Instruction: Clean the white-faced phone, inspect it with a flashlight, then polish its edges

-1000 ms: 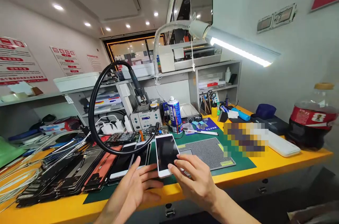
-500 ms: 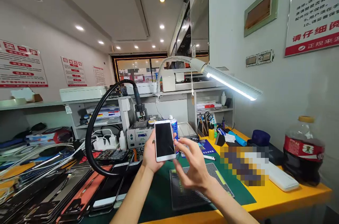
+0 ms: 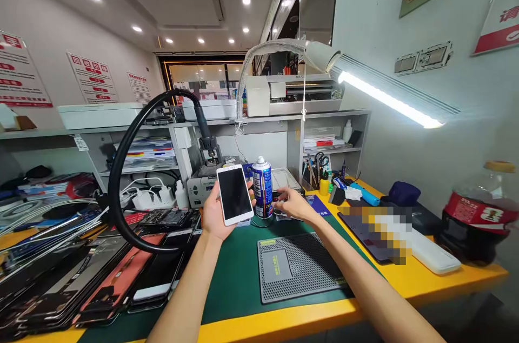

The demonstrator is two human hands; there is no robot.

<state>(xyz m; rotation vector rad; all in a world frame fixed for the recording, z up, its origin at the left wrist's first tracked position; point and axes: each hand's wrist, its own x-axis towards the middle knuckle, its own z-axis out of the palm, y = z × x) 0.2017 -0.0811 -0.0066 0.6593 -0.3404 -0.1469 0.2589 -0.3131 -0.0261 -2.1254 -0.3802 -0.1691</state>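
My left hand [image 3: 216, 213] is closed around a white smartphone [image 3: 235, 195], its dark screen tilted up toward me. Just right of the phone a blue spray can [image 3: 262, 187] with a white top stands upright on the green mat [image 3: 231, 283]. My right hand [image 3: 292, 204] reaches to the can's right side, palm down. Its fingers are bent together around a small dark thing beside the can, too hidden to name. Below that hand lies a grey perforated pad [image 3: 300, 272], partly covered by my right forearm.
Opened phones and phone parts [image 3: 109, 283] crowd the left side, under a looping black hose [image 3: 117, 186]. A lit lamp [image 3: 393, 99] hangs over the right. A cola bottle [image 3: 480, 213], a white bar-shaped device [image 3: 433, 256] and a dark phone [image 3: 360, 235] are at the right.
My right hand has moved forward from the phone to beside the spray can, its fingers closing. The phone in my left hand has shifted left, uncovering the can. The view has tilted down.
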